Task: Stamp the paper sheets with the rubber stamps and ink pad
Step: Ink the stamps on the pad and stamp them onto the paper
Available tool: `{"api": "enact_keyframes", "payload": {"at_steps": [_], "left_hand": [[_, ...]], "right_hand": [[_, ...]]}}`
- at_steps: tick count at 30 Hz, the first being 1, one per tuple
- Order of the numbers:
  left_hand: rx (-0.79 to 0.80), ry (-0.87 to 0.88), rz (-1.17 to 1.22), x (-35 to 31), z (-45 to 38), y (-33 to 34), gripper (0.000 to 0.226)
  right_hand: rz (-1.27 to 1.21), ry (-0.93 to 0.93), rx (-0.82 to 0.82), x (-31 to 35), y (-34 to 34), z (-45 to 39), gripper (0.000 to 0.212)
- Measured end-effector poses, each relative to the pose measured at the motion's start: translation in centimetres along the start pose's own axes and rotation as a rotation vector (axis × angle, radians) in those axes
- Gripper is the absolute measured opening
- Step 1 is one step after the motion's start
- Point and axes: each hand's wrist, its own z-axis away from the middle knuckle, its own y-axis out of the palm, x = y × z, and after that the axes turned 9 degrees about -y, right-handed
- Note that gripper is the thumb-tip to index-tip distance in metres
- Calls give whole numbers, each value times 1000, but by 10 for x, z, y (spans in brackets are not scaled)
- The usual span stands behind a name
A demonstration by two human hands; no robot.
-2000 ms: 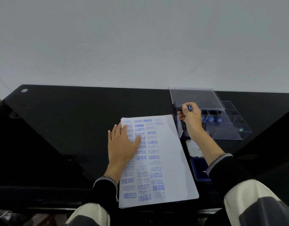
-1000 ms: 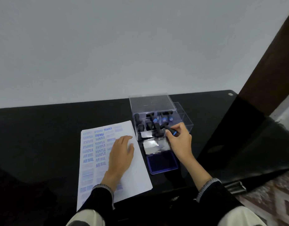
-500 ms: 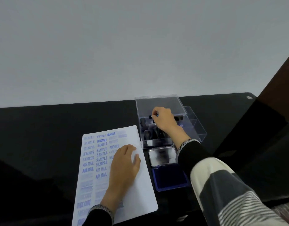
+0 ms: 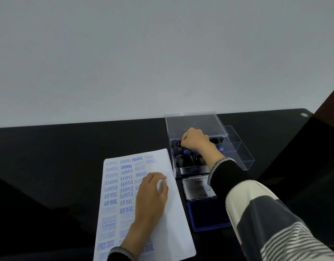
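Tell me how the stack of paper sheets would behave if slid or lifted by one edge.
The paper sheets would probably droop, being thin and flat. On the glossy black table they may slide easily; the left hand rests on them. Loose sheets could fan apart, as edges show at the near corner.

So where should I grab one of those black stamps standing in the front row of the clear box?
Pinch a front-row stamp by its narrow top knob, coming straight down from above. It stands upright, close to its neighbours inside the clear box, so only the top is free.
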Motion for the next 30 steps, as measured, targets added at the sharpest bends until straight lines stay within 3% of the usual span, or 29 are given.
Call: {"api": "enact_keyframes", "payload": {"at_steps": [8, 11, 14, 16, 20, 24, 30], "left_hand": [[79, -67, -84, -8, -15, -6, 12], [31, -122, -5, -28, -30, -20, 12], [-60, -93, 52, -55, -59, -29, 11], [-65, -48, 31, -71, -83, -25, 14], [28, -99, -286, -93, -124, 2, 19], [125, -192, -668, -107, -141, 22, 38], [246, -243, -1011, -120, -159, 33, 50]], "right_hand": [[-83, 6, -155, -2, 9, 0, 21], [-216, -89, -365, -15, 5, 31, 20], [-137, -143, -617, -42, 9, 79, 15], [-59, -83, -663, -65, 19, 103, 23], [-25, -26, -532, -97, 32, 118, 61], [41, -52, -505, -99, 32, 116, 80], [78, -63, -536, -101, 37, 115, 78]]}}
